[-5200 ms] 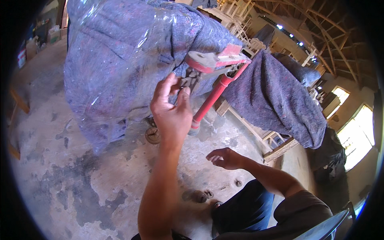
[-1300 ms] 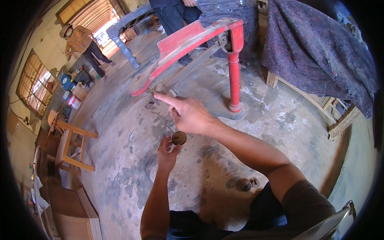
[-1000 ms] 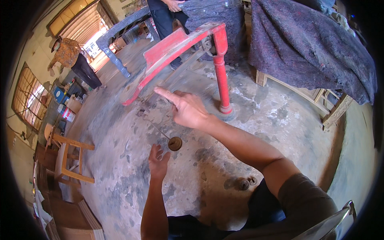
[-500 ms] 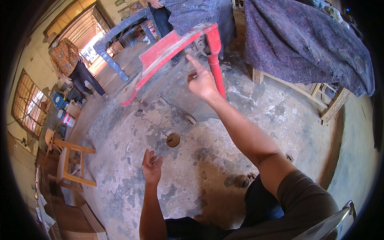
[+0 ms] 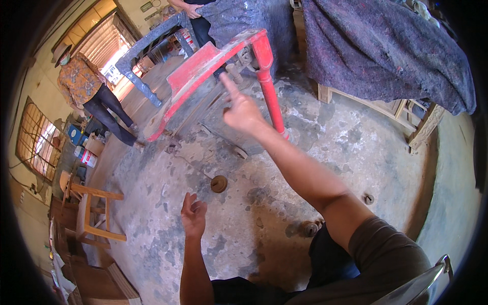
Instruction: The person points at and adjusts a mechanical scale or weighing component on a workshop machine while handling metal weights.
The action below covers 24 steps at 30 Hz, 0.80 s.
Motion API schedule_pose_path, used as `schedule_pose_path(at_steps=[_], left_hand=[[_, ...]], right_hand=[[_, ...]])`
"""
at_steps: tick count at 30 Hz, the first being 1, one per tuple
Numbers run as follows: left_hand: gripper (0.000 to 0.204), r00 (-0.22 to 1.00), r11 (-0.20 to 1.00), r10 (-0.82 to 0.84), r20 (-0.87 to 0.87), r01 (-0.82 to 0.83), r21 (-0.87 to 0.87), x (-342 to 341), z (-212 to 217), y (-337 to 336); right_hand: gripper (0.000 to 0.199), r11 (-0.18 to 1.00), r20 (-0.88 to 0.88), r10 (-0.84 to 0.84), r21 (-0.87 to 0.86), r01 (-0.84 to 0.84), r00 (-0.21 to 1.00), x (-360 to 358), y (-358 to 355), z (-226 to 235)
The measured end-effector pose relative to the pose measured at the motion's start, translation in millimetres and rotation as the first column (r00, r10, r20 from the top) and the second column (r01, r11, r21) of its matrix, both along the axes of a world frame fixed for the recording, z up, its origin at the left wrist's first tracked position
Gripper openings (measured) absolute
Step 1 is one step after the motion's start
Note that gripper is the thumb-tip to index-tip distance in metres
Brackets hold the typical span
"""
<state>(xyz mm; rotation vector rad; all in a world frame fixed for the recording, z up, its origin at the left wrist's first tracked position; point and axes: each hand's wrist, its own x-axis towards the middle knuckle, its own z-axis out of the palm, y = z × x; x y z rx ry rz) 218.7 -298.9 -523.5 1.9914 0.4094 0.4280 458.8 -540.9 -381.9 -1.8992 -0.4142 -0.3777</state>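
Observation:
My right hand [image 5: 241, 110] is raised in front of a red machine frame [image 5: 201, 68], its index finger stretched toward it and the other fingers loosely curled. Nothing is in that hand, and in this view its fingertip overlaps the dark fittings [image 5: 244, 61] under the frame; I cannot tell whether it touches them. The frame has a long curved top and a round red leg [image 5: 271, 104]. Lower and to the left, my left hand [image 5: 193, 216] hangs above the floor, empty, with fingers bent and apart. A round brown piece [image 5: 218, 184] lies on the floor nearby.
Purple-grey cloth [image 5: 381, 56] covers furniture at the far right. A wooden chair frame [image 5: 104, 216] stands at the left. One person [image 5: 89, 84] is at the far left; another person's hand [image 5: 192, 10] shows at the top. Round metal parts [image 5: 310, 229] lie beside my leg.
My right hand has shifted left and slightly down, its finger still extended. The view has moved a little. The person at the far left has changed stance; my left hand stays nearly in place.

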Motion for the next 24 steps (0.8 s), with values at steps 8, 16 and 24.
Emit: schedule_pose_path(at_steps=[8, 16, 24], left_hand=[[0.072, 1.0, 0.996, -0.021, -0.005, 0.021, 0.091, -10.8, -2.6, 6.5], [0.074, 0.999, 0.998, -0.051, 0.012, 0.05, 0.035, 2.5, -9.3, 4.5], [0.075, 0.996, 0.997, -0.074, 0.052, 0.073, 0.008, 12.3, -20.0, 5.3]], right_hand=[[0.061, 0.868, 0.076, 0.022, 0.493, -0.057, 0.997, 45.2, 20.3, -35.8], [0.044, 0.878, -0.118, 0.374, 0.364, -0.31, 0.92, 11.6, 59.4, -94.9], [0.075, 0.598, -0.208, 0.706, -0.336, -0.727, 0.677, -62.2, 75.8, -134.0]])
